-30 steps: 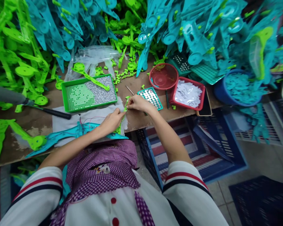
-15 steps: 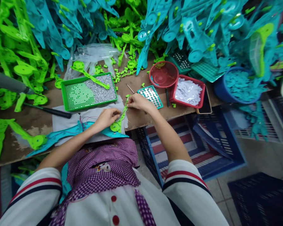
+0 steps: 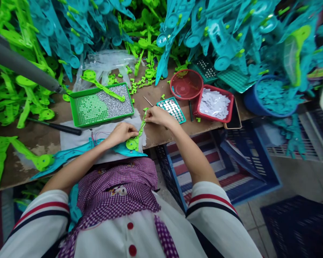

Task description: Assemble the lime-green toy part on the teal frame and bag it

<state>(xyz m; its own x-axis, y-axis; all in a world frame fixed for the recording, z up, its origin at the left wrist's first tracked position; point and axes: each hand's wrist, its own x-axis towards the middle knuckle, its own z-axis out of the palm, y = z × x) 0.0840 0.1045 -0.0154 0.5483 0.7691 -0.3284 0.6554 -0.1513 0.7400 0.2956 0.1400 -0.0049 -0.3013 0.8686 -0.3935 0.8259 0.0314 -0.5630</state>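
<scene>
Along the far side of the brown surface (image 3: 154, 138) rises a heap (image 3: 215, 39) of teal and green pieces, too many to count, with two trays nearer, one green tray (image 3: 104, 121) at left and one teal tray (image 3: 183, 115) of discs, and two red containers, one bowl (image 3: 188, 87) and one box (image 3: 214, 120), right of them. One green part (image 3: 131, 144) lies over one cloth (image 3: 65, 142) at the near edge, its far end pinched in the right hand's (image 3: 157, 116) grip. The left hand's (image 3: 123, 133) fingers touch its middle, though whether that grip is closed I cannot tell.
</scene>
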